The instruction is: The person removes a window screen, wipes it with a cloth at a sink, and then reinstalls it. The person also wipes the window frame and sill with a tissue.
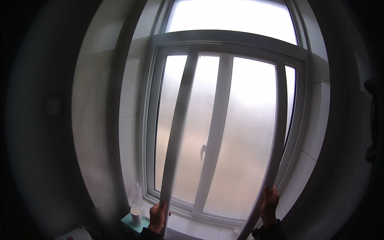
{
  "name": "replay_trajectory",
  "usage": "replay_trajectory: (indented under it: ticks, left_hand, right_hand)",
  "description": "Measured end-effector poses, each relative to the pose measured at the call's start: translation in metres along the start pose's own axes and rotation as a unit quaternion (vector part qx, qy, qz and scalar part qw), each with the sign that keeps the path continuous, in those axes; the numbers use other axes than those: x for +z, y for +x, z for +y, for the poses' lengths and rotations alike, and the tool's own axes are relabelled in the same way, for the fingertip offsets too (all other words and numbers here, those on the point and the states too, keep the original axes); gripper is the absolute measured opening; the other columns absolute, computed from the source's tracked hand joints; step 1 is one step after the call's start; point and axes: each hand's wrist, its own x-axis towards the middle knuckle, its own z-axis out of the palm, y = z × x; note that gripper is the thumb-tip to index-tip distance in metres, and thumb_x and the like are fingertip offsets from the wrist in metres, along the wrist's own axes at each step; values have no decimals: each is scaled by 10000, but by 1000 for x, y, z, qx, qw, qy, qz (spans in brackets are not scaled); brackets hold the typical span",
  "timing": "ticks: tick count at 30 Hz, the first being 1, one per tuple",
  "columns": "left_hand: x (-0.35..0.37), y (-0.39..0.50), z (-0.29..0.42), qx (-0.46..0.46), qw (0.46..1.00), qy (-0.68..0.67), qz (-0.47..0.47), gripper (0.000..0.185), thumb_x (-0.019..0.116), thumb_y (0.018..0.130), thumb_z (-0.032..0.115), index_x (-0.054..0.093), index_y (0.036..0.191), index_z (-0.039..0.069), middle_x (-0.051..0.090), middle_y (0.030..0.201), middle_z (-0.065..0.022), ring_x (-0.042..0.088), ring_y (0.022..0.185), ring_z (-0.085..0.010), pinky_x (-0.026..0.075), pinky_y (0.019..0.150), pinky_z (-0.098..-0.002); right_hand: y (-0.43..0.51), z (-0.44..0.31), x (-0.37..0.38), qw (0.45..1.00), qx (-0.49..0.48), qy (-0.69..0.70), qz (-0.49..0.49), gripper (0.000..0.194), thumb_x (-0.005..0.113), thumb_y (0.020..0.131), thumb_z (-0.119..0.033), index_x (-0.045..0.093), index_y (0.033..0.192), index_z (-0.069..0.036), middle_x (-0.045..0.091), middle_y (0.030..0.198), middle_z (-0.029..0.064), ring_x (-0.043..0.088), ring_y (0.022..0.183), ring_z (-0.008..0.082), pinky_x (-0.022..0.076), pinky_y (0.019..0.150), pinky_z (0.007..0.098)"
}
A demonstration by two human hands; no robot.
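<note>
My left hand (157, 216) grips the lower part of the left upright of a white-framed window screen panel (175, 132). On its right upright, my right hand (270, 204) is closed a little higher up. The panel stands slightly tilted in front of a closed window with frosted panes (171, 126). A fine ripple pattern between the uprights suggests mesh. Through it I see the window's middle stile (213, 132) and a window handle (203, 152). The panel's lower end runs out of the picture at the bottom.
A tiled sill (192, 225) runs below the window. At its left stand a clear plastic bottle (137, 194), a white cylinder (136, 216) and a green box (127, 221). Tiled walls (129, 90) flank the window. A dark bar-like fixture (372, 120) shows at the far right.
</note>
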Motion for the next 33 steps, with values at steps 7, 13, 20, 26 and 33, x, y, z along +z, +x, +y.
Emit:
replay_trajectory:
  ticks: [7,13,20,26,33]
  left_hand:
    - [5,69,5,-17,999,-1,-45,580,720,954,591,682,968,12,640,729,-31,637,627,-135,500,596,-290]
    - [5,102,0,-34,997,-9,-65,591,704,960,601,687,986,11,643,730,-39,636,630,-131,501,604,-288]
    - [5,122,-13,-39,996,-3,-83,602,699,957,618,672,949,17,637,737,-35,638,645,-128,505,620,-288]
    - [7,129,-18,-47,995,4,-83,599,688,963,622,668,947,23,638,745,-27,647,659,-122,511,632,-282]
    - [9,130,-17,-39,995,22,-88,601,679,967,629,675,912,30,651,727,-30,637,650,-106,503,618,-273]
  right_hand:
    - [22,17,25,998,-23,-1,54,308,675,1055,-355,587,1004,-64,586,868,-33,514,810,49,424,723,248]
    - [34,26,37,997,-22,-21,71,308,705,1035,-343,595,1013,-56,604,885,-19,533,832,65,439,754,258]
    - [44,39,43,993,-57,-71,75,375,682,1034,-451,578,1008,-91,515,829,-54,454,789,59,384,723,269]
    - [49,46,46,995,-48,-36,75,336,678,1043,-404,587,1004,-83,534,859,-46,475,815,51,393,739,252]
    - [56,53,40,994,-48,-71,67,365,661,1045,-458,597,1008,-100,543,868,-53,482,824,49,407,756,266]
